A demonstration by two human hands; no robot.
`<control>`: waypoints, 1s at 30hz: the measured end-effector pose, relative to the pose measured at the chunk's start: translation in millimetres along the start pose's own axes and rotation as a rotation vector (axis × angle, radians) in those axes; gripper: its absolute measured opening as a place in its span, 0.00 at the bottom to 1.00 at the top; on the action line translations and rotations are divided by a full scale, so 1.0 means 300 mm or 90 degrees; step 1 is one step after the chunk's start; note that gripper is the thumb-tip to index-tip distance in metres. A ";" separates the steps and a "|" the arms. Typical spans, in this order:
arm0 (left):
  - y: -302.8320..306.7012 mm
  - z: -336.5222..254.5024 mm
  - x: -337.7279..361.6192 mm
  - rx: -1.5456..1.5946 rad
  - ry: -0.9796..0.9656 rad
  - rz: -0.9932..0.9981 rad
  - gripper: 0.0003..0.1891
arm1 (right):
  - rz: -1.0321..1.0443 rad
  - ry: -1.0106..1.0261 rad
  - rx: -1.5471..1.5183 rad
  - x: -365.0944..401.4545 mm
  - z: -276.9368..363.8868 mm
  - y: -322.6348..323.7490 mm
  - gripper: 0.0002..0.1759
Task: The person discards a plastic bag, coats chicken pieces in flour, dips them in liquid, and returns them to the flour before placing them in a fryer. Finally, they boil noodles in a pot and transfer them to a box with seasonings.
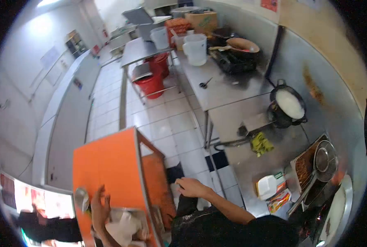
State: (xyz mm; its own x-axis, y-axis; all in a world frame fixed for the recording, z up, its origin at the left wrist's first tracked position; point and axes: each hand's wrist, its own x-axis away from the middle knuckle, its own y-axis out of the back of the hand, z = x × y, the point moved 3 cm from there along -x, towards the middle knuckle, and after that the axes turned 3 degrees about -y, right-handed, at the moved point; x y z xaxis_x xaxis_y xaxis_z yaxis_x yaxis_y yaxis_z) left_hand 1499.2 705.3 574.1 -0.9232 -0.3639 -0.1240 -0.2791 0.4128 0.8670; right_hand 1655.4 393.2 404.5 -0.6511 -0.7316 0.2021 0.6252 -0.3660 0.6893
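Note:
My left hand [100,209] is over the near end of the orange table [105,164], fingers apart and pointing away from me. Just left of it is a small round metal bowl [81,199]; a gap or touch between them is hard to judge. Below and right of that hand lies a metal tray [141,215] with a crumpled whitish thing [125,229] in it, perhaps cloth or plastic. My right hand [191,187] hangs in the air right of the orange table, above the floor. Its fingers are curled together, and whatever they may hold cannot be made out.
A steel counter [233,111] runs along the right, bearing a black wok [279,119] with white contents, a green cloth [261,144], a white container [267,187] and a strainer [326,160]. Red buckets [150,84] stand under a farther table. Tiled floor [163,127] lies between.

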 end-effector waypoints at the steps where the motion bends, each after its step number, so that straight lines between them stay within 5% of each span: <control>1: -0.058 -0.060 -0.209 -0.058 -0.070 0.026 0.21 | -0.040 -0.019 -0.021 -0.027 -0.110 0.016 0.20; 8: -0.684 -0.404 -1.501 0.143 -0.339 0.335 0.19 | -0.292 -0.304 -0.345 -0.152 -0.697 0.271 0.21; 11: -1.067 -0.501 -2.052 0.254 -0.507 0.348 0.14 | -0.514 -0.444 -0.487 -0.119 -0.716 0.350 0.20; 12: -1.100 -0.626 -2.145 0.143 -0.549 0.343 0.13 | -0.579 -0.474 -0.538 -0.097 -0.694 0.383 0.19; 13: -1.347 -0.580 -2.422 0.265 -0.507 0.448 0.14 | -0.620 -0.491 -0.568 -0.096 -0.697 0.402 0.18; 14: -1.340 -0.680 -2.491 0.248 -0.301 0.548 0.20 | -0.663 -0.504 -0.589 -0.107 -0.683 0.401 0.18; 16: -1.501 -0.757 -2.785 0.252 -0.378 0.394 0.30 | -0.781 -0.558 -0.715 -0.144 -0.694 0.363 0.16; 17: -1.564 -0.816 -2.878 0.247 -0.404 0.411 0.30 | -0.855 -0.585 -0.710 -0.177 -0.707 0.345 0.15; 19: -1.640 -0.876 -3.045 0.285 -0.357 0.051 0.37 | -0.963 -0.606 -0.736 -0.239 -0.754 0.360 0.15; 20: -1.703 -0.898 -3.128 0.380 -0.302 0.117 0.37 | -1.042 -0.620 -0.754 -0.264 -0.770 0.365 0.15; 23: -1.809 -0.969 -3.203 0.434 -0.395 0.206 0.32 | -1.334 -0.588 -0.793 -0.317 -0.946 0.387 0.16; 25: -1.938 -0.968 -3.315 0.537 -0.402 0.261 0.27 | -1.432 -0.749 -0.789 -0.318 -1.108 0.405 0.17; 27: -1.936 -0.898 -3.340 0.569 -0.374 0.273 0.25 | -1.505 -0.963 -0.571 -0.325 -1.093 0.526 0.19; 30: -1.915 -0.939 -3.318 0.499 -0.347 0.237 0.23 | -1.669 -0.986 -0.679 -0.344 -1.204 0.469 0.19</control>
State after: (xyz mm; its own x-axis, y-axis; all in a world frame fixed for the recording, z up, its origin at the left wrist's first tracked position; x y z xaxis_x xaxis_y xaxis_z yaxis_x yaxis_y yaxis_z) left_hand 2653.0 595.1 335.5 -0.9265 0.2469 -0.2840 0.1357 0.9231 0.3597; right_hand 1966.2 209.5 229.4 0.5350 0.7131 0.4530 -0.8436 0.4794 0.2417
